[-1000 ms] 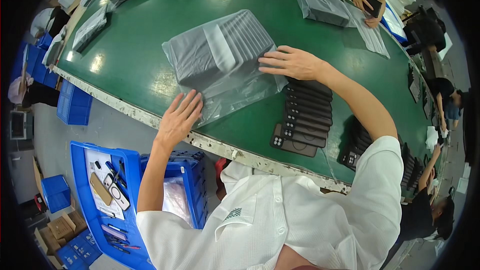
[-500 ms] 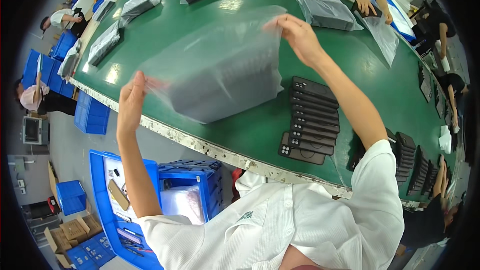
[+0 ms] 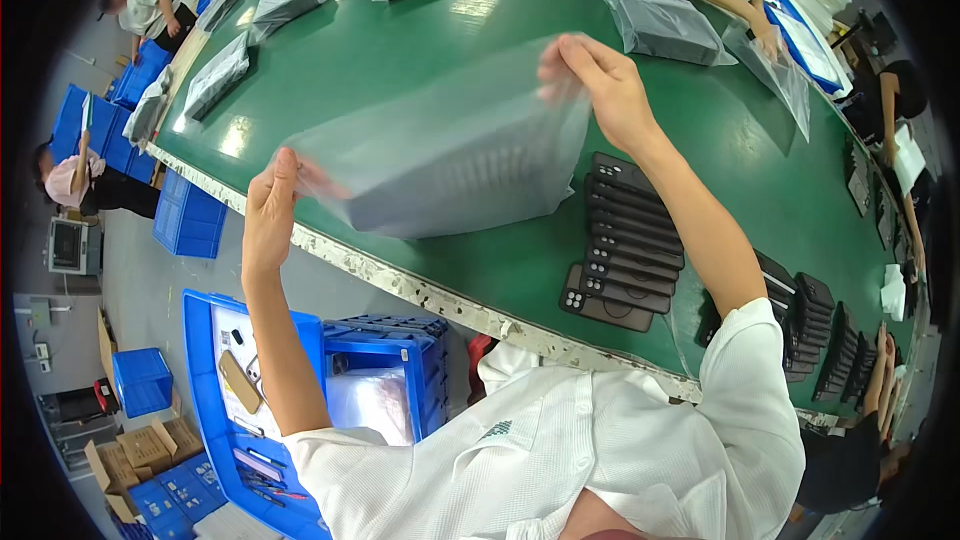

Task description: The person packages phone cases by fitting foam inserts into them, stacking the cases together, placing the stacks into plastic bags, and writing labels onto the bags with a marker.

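Observation:
A clear plastic bag (image 3: 400, 130) hangs stretched between my hands over the green table. Inside it sits a dark block, ribbed like a row of stacked cases. My left hand (image 3: 270, 215) pinches the bag's left corner. At the upper right corner, my right hand (image 3: 608, 90) closes on the film between thumb and fingers. Blur covers part of the bag and some fingertips. Beside the bag, below my right forearm, a row of overlapping dark phone cases (image 3: 630, 250) with camera holes lies on the table.
Wrapped dark packs, one (image 3: 665, 25) at the far right, stand along the green table (image 3: 510, 280). More dark cases (image 3: 800, 320) lie to the right. A co-worker's hand (image 3: 768, 38) holds another bag opposite. Blue crates (image 3: 375, 350) stand below the near edge at left.
The bag's open edge has come down and right a little and is drawn flatter over the block. My right hand has shifted slightly right and down; both hands keep their hold.

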The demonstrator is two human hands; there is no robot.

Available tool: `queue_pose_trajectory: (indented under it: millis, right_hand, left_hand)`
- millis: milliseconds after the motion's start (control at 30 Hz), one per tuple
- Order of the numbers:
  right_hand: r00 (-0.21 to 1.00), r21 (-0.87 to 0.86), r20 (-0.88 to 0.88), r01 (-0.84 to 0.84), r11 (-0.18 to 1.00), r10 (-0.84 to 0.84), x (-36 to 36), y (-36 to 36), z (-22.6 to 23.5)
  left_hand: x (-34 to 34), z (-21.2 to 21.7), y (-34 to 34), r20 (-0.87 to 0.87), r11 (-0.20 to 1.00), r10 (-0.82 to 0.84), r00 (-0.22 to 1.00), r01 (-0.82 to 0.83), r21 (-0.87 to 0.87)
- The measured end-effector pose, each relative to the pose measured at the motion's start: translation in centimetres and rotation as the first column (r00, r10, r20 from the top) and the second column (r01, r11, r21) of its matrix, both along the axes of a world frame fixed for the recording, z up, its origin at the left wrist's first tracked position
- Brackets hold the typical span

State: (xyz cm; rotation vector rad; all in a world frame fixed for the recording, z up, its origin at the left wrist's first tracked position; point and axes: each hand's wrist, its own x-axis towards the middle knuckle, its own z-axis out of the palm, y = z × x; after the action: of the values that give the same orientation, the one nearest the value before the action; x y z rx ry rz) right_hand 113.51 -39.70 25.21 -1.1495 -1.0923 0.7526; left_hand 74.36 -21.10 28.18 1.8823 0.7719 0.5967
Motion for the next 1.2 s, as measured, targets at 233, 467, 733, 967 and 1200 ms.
queue_pose_trajectory:
  millis: [233,467,733,967,1200]
  right_hand:
    - [0.981,0.045,0.025,0.192,0.980,-0.193,0.3,3.5,3.1]
    - [0.923,-0.102,0.282,0.301,0.948,-0.262,-0.4,-2.1,-4.2]
    - [0.910,-0.239,0.285,0.370,0.898,-0.300,-1.8,-3.7,-4.8]
    - [0.891,-0.266,0.341,0.397,0.878,-0.299,-2.3,-2.9,-5.9]
    - [0.887,-0.285,0.371,0.391,0.875,-0.275,-0.2,1.9,-8.7]
  left_hand:
    - [1.7,1.5,-1.5,0.114,0.967,0.173,0.978,-0.191,0.169]
    - [0.9,-5.5,-10.4,0.075,0.879,0.404,0.912,-0.409,0.244]
    - [1.2,-7.3,-12.4,0.062,0.729,0.533,0.844,-0.495,0.472]
    - [1.9,-10.3,-12.6,0.099,0.733,0.579,0.809,-0.570,0.371]
    - [3.5,-15.3,-10.2,0.134,0.644,0.611,0.780,-0.588,0.490]
